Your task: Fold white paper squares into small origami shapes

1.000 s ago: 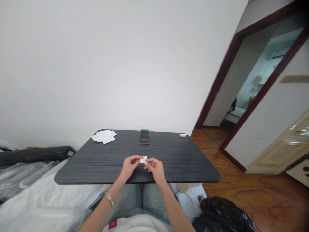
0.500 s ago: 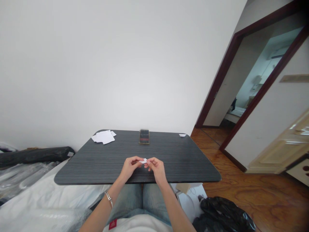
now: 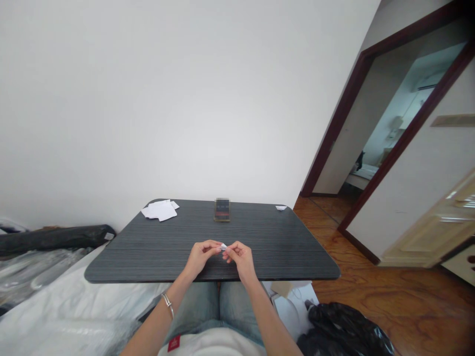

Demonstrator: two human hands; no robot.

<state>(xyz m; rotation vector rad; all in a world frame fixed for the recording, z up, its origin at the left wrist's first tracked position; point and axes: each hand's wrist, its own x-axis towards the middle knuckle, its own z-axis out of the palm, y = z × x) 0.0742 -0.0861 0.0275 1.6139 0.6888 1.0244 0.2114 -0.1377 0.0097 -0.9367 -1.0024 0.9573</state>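
Note:
Between my two hands, just above the dark table (image 3: 156,257), is a small folded piece of white paper (image 3: 223,246). My left hand (image 3: 202,254) pinches its left side between thumb and fingers. On the other side, my right hand (image 3: 239,256) grips the paper with thumb and forefinger. The fingers cover much of it, so its full shape is hidden. A small folded paper boat (image 3: 281,207) lies at the far right corner of the table, and a loose pile of white paper sheets (image 3: 160,210) is at the far left corner.
A phone-like dark device (image 3: 222,210) stands at the table's back middle, near the white wall (image 3: 222,99). Right of my legs are a black plastic bag (image 3: 345,326) and white boxes. Wrapped bundles (image 3: 55,240) lie to the left; a doorway opens at right.
The paper between my fingers looks narrower and more upright, with less of its left side showing. My hands have barely moved.

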